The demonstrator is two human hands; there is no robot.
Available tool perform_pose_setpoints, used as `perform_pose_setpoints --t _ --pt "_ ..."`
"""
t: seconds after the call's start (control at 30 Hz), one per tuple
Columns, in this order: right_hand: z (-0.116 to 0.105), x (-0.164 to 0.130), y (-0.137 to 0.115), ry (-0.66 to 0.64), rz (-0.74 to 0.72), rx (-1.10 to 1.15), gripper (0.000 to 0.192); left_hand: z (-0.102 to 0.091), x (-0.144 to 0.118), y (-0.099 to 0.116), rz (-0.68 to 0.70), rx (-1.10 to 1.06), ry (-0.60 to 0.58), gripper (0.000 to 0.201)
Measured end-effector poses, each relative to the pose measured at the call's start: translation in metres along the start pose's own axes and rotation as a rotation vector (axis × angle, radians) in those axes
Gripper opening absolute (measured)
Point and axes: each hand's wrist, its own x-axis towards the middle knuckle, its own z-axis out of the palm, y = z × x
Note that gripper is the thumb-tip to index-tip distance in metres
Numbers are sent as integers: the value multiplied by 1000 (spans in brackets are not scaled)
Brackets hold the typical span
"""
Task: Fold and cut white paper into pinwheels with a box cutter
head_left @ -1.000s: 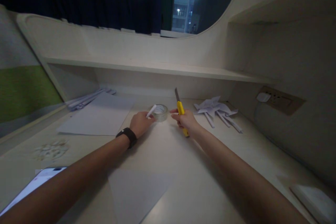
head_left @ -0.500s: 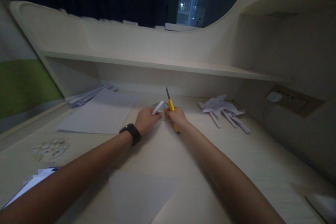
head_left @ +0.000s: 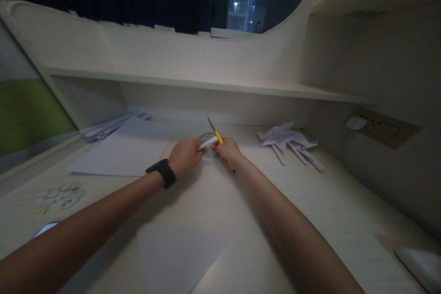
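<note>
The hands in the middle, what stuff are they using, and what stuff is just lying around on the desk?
In use:
left hand, pinching a small white paper strip
right hand, gripping a yellow utility knife
roll of clear tape, partly hidden behind both hands

Lying about:
paper pinwheel pieces
large white sheet
near sheet
paper scraps
wall socket
</note>
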Motion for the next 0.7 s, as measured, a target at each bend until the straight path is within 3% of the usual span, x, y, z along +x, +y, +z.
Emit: perform_pose_setpoints --t 0.2,0.43,0.7 --pt "-2 -2 -6 20 40 -54 25 1 -4 5 59 103 32 44" --pt "-7 -5 -8 0 76 -28 23 -3 2 -5 52 83 0 41" --pt "-22 -12 -3 -144 65 117 8 5 8 -16 234 25 117 29"
